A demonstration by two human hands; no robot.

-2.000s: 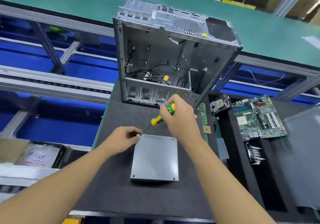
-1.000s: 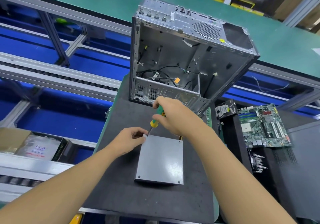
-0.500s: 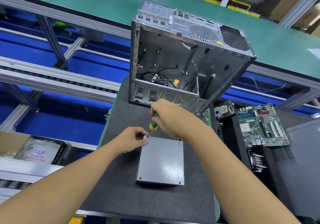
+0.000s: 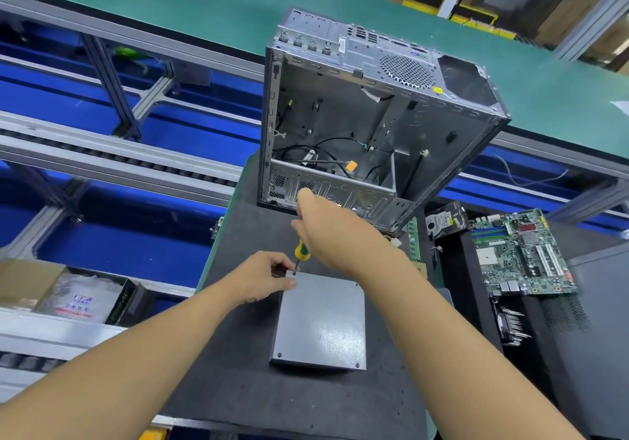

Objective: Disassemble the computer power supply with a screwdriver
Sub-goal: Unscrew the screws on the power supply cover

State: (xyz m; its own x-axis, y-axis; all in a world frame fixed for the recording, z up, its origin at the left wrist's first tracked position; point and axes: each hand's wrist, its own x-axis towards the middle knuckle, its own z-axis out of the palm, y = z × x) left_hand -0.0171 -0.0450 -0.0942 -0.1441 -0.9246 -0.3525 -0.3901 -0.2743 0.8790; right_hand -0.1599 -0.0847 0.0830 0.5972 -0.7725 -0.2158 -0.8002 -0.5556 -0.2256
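A grey metal power supply [image 4: 321,320] lies flat on the dark mat [image 4: 238,388]. My right hand [image 4: 326,232] grips a screwdriver [image 4: 299,252] with a yellow and green handle, held nearly upright, its tip on the screw at the box's far left corner. My left hand [image 4: 263,278] rests at that corner, thumb on the lid and fingers curled beside the screwdriver's tip. Screws show at the two near corners of the lid.
An emptied computer case [image 4: 374,123] stands open just behind the hands. To the right lie a motherboard [image 4: 520,252], a hard drive [image 4: 444,222] and a black side panel [image 4: 585,337]. A cardboard box [image 4: 78,296] sits at the left. Conveyor rails run beyond.
The screwdriver has swung from a slant to nearly upright on the far left corner screw. My right hand rose over its handle. My left hand stayed at that corner.
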